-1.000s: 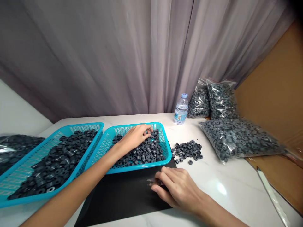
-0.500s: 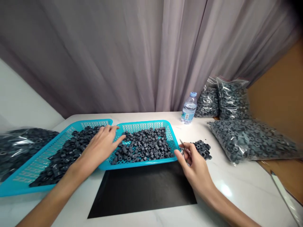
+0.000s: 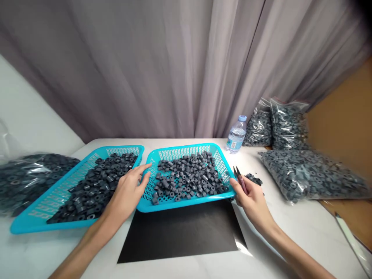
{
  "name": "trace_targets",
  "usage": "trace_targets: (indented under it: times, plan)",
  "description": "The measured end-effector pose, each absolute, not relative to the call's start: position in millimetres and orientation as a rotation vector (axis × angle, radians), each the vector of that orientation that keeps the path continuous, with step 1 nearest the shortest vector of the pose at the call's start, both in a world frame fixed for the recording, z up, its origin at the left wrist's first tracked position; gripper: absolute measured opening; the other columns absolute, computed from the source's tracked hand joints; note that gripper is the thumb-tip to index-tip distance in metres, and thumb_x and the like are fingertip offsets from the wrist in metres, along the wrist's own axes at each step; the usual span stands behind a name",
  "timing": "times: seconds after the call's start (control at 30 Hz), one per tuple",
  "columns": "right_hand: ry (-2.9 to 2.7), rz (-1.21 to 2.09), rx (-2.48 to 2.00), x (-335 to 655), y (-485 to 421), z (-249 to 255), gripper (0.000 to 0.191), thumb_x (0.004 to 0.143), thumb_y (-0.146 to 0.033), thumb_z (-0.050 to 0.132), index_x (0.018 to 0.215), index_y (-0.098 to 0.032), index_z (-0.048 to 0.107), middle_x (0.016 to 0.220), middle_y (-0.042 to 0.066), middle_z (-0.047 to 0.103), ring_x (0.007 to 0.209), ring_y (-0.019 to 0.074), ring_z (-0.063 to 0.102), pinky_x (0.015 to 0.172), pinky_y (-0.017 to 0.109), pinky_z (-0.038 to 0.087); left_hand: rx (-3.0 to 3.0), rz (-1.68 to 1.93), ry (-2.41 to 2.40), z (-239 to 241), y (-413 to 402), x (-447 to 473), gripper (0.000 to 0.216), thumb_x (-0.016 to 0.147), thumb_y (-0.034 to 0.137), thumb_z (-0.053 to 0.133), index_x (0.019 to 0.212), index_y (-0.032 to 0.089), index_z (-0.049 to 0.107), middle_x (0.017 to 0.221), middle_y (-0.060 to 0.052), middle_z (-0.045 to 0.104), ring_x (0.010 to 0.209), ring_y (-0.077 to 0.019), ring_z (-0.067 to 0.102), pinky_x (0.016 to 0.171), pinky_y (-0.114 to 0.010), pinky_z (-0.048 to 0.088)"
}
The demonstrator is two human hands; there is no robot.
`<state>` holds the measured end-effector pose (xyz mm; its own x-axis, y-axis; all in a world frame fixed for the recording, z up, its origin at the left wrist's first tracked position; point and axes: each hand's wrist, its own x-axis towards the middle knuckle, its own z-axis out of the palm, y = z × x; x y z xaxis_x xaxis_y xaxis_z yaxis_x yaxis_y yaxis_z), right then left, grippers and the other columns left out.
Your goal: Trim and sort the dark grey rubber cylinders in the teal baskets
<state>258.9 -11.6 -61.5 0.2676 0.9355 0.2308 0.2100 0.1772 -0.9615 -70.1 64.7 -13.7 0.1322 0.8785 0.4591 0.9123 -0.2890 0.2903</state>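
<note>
My left hand [image 3: 129, 190] reaches over the right edge of the left blue basket [image 3: 37, 211], its thumb and fingers apart at the left rim of the middle blue basket [image 3: 186, 202]. Both baskets hold many small dark grey ring-shaped or tubular pieces [image 3: 186, 176]. My right hand [image 3: 252, 199] is closed around small snips [image 3: 240, 180] with a dark reddish handle, their points upward and slightly parted. Its thumb is at the middle basket's right front corner. Just behind this hand, a loose pile of the same pieces [image 3: 254, 179] is partly hidden.
A black sheet [image 3: 180, 236] lies on the white table [image 3: 162, 267] in front of the middle basket. Behind right stand a water bottle [image 3: 236, 135] and bagged pieces [image 3: 289, 124]. Another full bag [image 3: 314, 176] lies at right, one [image 3: 37, 174] at far left. A grey curtain hangs behind.
The camera view has shifted. The middle basket sits slightly further right against the sheet and left basket. My right hand has turned the snips more upright and covers more of the loose pile.
</note>
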Motion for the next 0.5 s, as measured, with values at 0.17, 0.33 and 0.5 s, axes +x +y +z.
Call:
trace_targets:
  times: [0.17, 0.33, 0.5]
  plan:
    - [-1.161, 0.758, -1.321, 258.9, -10.8, -69.0, 0.045, 0.091, -0.058, 0.06, 0.071, -0.023, 0.038, 0.064, -0.007, 0.026, 0.054, 0.0097, 0.026, 0.047, 0.025, 0.022, -2.29, -0.94, -1.82, -6.0, 58.0, -68.8, 0.046, 0.091, 0.043, 0.047, 0.12, 0.018, 0.074, 0.103, -0.009, 0.079, 0.079, -0.0255, 0.072, 0.081, -0.037, 0.057]
    - [-1.179, 0.7, -1.303, 254.7, -13.8, -67.9, 0.041, 0.092, -0.053, 0.06, 0.072, -0.023, 0.041, 0.064, -0.006, 0.032, 0.055, 0.0101, 0.028, 0.047, 0.024, 0.025, -2.188, -1.019, -1.749, -6.2, 55.0, -69.1, 0.042, 0.093, 0.042, 0.047, 0.115, 0.022, 0.076, 0.119, -0.008, 0.075, 0.089, -0.0268, 0.072, 0.086, -0.039, 0.056]
    - [-1.249, 0.699, -1.295, 253.4, -13.8, -64.4, 0.038, 0.092, -0.049, 0.06, 0.071, -0.022, 0.045, 0.06, -0.005, 0.036, 0.053, 0.0101, 0.03, 0.047, 0.024, 0.026, -2.158, -1.051, -1.773, -7.9, 54.7, -69.1, 0.041, 0.092, 0.042, 0.047, 0.113, 0.021, 0.076, 0.113, -0.008, 0.077, 0.083, -0.0247, 0.071, 0.084, -0.037, 0.057]
